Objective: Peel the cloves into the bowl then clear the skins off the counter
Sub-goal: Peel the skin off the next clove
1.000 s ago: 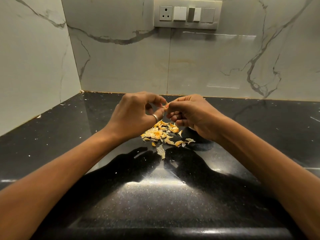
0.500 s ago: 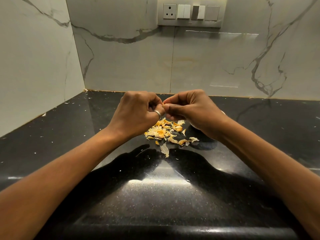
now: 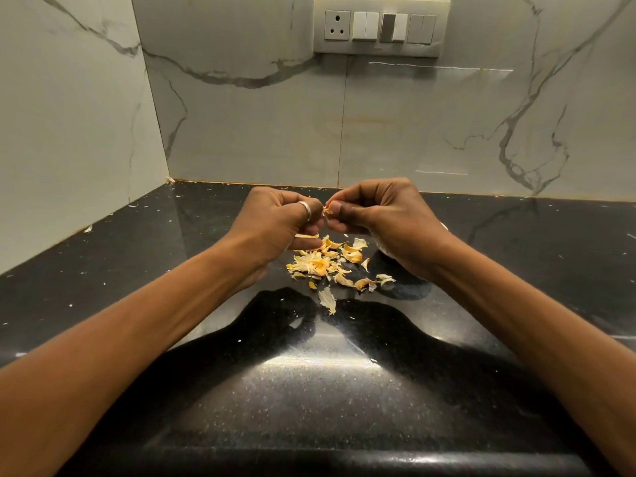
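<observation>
Head view: 1 left grip [image 3: 275, 222] with 1 ring [image 3: 305, 210], 1 right grip [image 3: 382, 215], 1 clove [image 3: 327, 211], and 1 pile of skins [image 3: 323, 263], too many pieces to count. Both grips pinch the small pale-orange clove between fingertips, above the yellow papery skins on the black bench [image 3: 137, 270]. Since 0.5 s ago the pile is unchanged.

I see only a pale orange sliver of the clove [image 3: 326, 211], since the curled fingertips of the left hand [image 3: 275, 222] and right hand [image 3: 385, 218] pinch over the rest of it. The bowl [image 3: 382, 250] sits almost wholly behind the right hand and wrist, only a pale scrap showing, so I cannot tell its contents. The top edge crops the switch panel [image 3: 378, 29], and both forearms run out past the bottom corners.
</observation>
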Demonstrator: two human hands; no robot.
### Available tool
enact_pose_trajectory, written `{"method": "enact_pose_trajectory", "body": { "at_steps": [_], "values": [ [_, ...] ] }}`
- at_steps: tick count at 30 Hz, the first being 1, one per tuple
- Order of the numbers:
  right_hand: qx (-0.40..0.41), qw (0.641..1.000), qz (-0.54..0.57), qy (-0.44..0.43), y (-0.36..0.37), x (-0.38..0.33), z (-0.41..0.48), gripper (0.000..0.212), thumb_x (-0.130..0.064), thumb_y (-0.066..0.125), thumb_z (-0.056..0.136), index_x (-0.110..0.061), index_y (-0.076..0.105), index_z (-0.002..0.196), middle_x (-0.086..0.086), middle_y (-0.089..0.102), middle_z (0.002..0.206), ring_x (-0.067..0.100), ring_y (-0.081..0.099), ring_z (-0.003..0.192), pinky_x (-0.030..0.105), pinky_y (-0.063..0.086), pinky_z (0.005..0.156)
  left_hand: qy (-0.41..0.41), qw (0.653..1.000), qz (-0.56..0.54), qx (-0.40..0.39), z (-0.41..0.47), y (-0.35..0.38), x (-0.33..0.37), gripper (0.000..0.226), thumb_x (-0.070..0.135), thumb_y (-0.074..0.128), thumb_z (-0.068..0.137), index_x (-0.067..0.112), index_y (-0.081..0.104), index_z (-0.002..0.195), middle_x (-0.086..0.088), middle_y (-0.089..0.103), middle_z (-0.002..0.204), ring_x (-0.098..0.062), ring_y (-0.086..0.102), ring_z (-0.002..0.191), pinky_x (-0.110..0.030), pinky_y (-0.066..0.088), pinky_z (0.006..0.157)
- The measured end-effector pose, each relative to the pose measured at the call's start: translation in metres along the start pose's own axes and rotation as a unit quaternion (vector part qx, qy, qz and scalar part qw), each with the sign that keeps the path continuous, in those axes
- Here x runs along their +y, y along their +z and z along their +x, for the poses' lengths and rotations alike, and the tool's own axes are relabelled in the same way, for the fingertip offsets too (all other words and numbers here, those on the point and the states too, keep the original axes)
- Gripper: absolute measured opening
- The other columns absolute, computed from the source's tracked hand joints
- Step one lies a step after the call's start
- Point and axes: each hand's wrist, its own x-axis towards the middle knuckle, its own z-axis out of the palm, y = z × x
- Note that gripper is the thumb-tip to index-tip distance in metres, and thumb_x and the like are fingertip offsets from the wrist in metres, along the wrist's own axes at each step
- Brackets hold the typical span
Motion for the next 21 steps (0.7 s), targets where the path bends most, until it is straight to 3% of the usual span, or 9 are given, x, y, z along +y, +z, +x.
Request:
{"method": "enact_pose_trajectory", "body": {
  "at_steps": [7,11,21],
  "values": [
    [0.008,0.989,0.134,0.056,0.0026,-0.0019,0.0006,0.01,0.001,0.063,0.09,-0.001,0.071,0.096,0.015,0.074,0.092,0.017,0.071,0.081,0.022,0.06,0.075,-0.098,0.984,-0.151,0.001,0.0,0.0015,0.0064,0.011,0.003,0.059,0.094,-0.002,0.068,0.09,-0.008,0.064,0.074,-0.01,0.06,0.06,-0.021,0.056,0.054],
    [0.023,0.978,0.191,0.077,0.0067,-0.0006,0.0019,0.015,0.005,0.063,0.09,0.003,0.069,0.103,0.013,0.073,0.09,0.015,0.071,0.077,0.02,0.058,0.069,-0.109,0.982,-0.156,-0.009,-0.001,0.0022,0.0051,0.012,0.006,0.059,0.094,0.0,0.068,0.091,-0.007,0.063,0.075,-0.008,0.059,0.06,-0.023,0.056,0.054],
    [0.044,0.993,0.076,0.077,0.0063,-0.0007,-0.0002,0.012,-0.004,0.072,0.087,-0.008,0.073,0.098,0.004,0.074,0.091,0.011,0.071,0.081,0.021,0.055,0.061,-0.07,0.996,-0.047,-0.03,0.001,0.0033,0.0006,0.014,0.012,0.06,0.096,0.003,0.069,0.091,-0.003,0.06,0.071,-0.007,0.057,0.057,-0.027,0.058,0.056]
  ]
}}
